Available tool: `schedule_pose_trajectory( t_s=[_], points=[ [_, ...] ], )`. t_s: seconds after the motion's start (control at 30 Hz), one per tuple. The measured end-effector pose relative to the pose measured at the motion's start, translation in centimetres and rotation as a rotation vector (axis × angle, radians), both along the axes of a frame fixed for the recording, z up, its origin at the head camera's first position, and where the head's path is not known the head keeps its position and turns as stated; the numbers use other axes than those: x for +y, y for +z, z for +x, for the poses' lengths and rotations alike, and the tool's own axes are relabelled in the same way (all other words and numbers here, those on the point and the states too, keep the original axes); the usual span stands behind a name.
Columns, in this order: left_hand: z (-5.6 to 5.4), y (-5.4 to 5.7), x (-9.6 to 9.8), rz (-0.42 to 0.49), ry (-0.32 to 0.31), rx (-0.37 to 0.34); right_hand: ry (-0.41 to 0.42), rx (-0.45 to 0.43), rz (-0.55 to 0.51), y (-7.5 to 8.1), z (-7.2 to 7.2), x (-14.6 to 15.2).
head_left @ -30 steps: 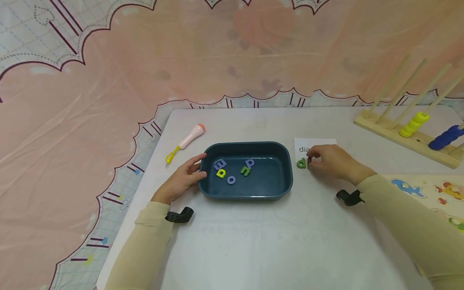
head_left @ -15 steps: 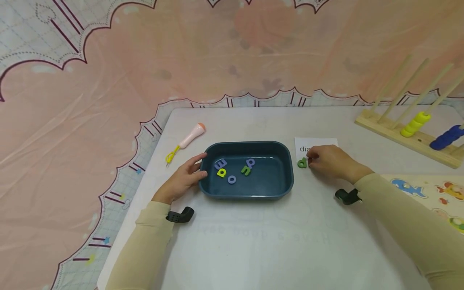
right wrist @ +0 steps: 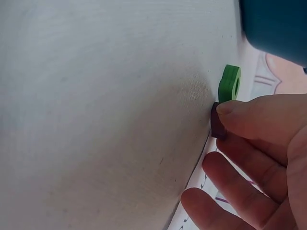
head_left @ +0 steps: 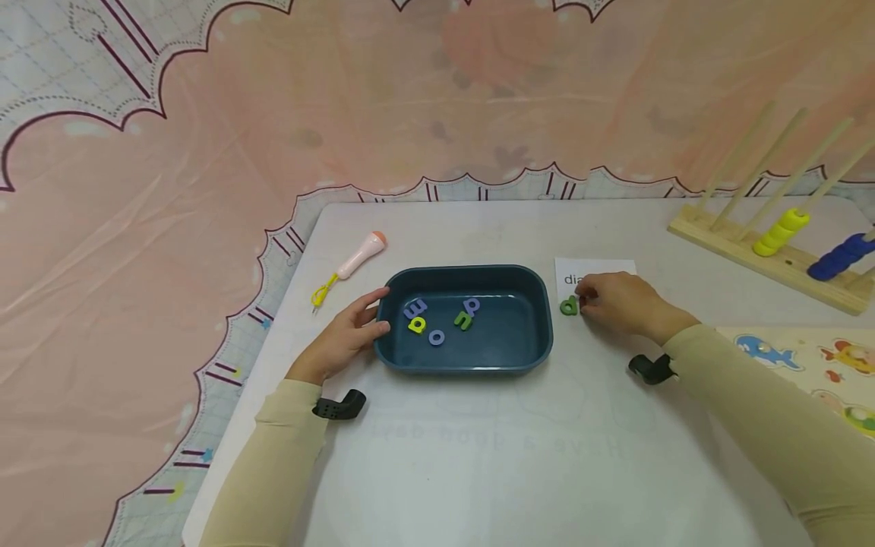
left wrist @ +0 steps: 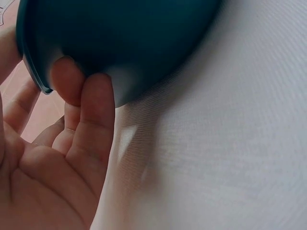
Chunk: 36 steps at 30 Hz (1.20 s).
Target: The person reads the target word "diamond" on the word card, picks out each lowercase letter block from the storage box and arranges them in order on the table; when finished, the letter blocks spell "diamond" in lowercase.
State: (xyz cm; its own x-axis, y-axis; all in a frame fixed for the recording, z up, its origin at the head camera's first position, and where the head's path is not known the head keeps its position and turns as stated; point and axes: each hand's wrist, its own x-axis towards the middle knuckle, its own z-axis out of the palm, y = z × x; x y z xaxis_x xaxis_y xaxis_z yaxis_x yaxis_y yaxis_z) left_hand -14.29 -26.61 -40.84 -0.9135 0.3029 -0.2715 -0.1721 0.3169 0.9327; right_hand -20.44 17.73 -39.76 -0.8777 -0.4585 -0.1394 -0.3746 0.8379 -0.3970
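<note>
My left hand (head_left: 340, 338) holds the left rim of a dark teal tray (head_left: 509, 334); in the left wrist view its fingers (left wrist: 96, 105) curl at the tray's edge. Inside the tray lie several small letters, among them a yellow one (head_left: 417, 325), a purple o (head_left: 436, 338) and a green n (head_left: 462, 320). Right of the tray, my right hand (head_left: 625, 304) pinches a small dark maroon piece (right wrist: 217, 122) between thumb and finger. This piece stands right beside a green letter d (head_left: 568, 306), at the lower edge of a white word card (head_left: 601, 266), whose print the hand partly covers.
A pink pen-like tool with a yellow end (head_left: 358, 257) lies behind the tray on the left. At the back right stands a wooden peg rack (head_left: 738, 251) with yellow and blue beads. A picture board (head_left: 807, 372) lies under the right forearm's side of the white table (head_left: 437, 471).
</note>
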Motion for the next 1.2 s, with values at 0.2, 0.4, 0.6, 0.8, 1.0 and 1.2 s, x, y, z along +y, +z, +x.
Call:
schedule_pose_trajectory(
  t_s=[0.2,0.4,0.6,0.8,1.0,1.2],
  points=[
    [-0.06,-0.04,0.02,-0.001,0.002,-0.005,-0.003,0.011,0.001,-0.23,0.04,-0.11],
    [-0.07,0.02,-0.01,-0.001,0.007,-0.003,-0.013,0.008,0.0,-0.17,0.12,-0.18],
    [-0.09,0.08,-0.01,0.006,0.003,-0.004,-0.011,0.004,-0.006,-0.07,0.15,-0.2],
    [-0.2,0.04,-0.04,0.019,0.003,-0.012,-0.013,-0.009,-0.011,-0.06,0.14,-0.2],
    [-0.21,-0.01,-0.04,0.016,0.014,-0.017,-0.012,-0.016,-0.008,0.0,0.09,-0.23],
    [-0.15,-0.06,0.02,0.013,0.019,-0.024,-0.007,-0.018,-0.008,-0.05,0.19,-0.16]
  ],
)
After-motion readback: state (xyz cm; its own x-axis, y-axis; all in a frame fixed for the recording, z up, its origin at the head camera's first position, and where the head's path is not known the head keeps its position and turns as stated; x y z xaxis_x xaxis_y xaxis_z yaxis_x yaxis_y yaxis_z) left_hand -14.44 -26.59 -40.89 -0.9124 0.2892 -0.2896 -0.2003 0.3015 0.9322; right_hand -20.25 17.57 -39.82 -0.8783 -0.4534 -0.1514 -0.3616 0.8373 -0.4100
